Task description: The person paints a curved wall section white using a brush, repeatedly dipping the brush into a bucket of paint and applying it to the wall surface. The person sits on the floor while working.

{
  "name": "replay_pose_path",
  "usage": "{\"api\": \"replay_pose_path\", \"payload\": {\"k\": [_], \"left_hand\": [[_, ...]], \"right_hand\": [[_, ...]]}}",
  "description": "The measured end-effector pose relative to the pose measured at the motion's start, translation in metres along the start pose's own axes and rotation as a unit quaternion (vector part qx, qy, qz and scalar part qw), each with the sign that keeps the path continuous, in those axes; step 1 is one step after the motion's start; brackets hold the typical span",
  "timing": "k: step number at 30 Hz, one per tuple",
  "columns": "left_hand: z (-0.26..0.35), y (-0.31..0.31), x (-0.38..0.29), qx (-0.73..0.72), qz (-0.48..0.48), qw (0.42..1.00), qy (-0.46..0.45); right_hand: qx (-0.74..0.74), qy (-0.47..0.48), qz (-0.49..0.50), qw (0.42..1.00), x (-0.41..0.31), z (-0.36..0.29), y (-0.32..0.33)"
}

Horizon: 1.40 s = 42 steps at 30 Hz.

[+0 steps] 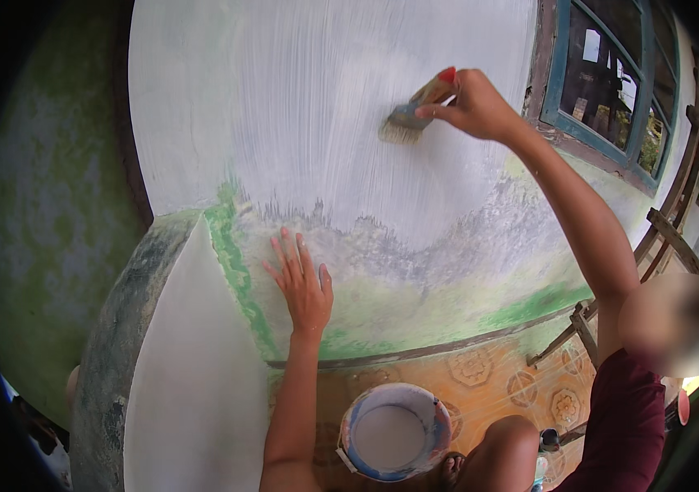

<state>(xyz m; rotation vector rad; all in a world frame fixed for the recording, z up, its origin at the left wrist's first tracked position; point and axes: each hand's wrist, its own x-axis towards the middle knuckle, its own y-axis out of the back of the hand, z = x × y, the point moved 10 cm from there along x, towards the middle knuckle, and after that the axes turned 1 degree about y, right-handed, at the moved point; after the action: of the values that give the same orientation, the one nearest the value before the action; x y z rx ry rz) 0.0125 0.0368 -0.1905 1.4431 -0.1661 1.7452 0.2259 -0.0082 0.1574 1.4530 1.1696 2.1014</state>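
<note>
My right hand (472,107) grips a wide paintbrush (411,117) by its handle, with the pale bristles against the wall (312,123). White paint with vertical brush streaks covers the wall's upper part; below it lies a grey, green and yellowish band. My left hand (303,283) rests on that lower band, its fingers spread and holding nothing. Under the wall, a bucket of white paint (389,436) stands on the patterned floor tiles, between my left forearm and my bent knee.
A blue-framed window (608,80) is at the upper right. Wooden poles (675,240) stand at the right edge. A low white partition with a dark, rough top (122,307) runs down the left. A bottle (540,467) stands beside my knee on the patterned tile floor (509,369).
</note>
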Motion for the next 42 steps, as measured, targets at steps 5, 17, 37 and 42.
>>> {"api": "replay_pose_path", "payload": {"k": [5, 17, 37, 42], "left_hand": [[0.016, -0.016, 0.011, -0.047, 0.012, 0.999, -0.003], [-0.012, 0.014, 0.008, -0.020, 0.026, 0.999, 0.014], [-0.025, 0.010, 0.016, -0.046, 0.046, 0.997, 0.028], [-0.050, 0.033, 0.010, -0.032, 0.054, 0.997, 0.051]], "right_hand": [[-0.127, 0.062, 0.349, 0.927, 0.094, -0.005, 0.222], [-0.195, 0.263, 0.120, 0.937, -0.112, -0.113, -0.136], [-0.186, 0.035, 0.395, 0.899, 0.180, -0.067, 0.244], [-0.306, 0.181, 0.341, 0.871, 0.130, -0.099, 0.082]]}}
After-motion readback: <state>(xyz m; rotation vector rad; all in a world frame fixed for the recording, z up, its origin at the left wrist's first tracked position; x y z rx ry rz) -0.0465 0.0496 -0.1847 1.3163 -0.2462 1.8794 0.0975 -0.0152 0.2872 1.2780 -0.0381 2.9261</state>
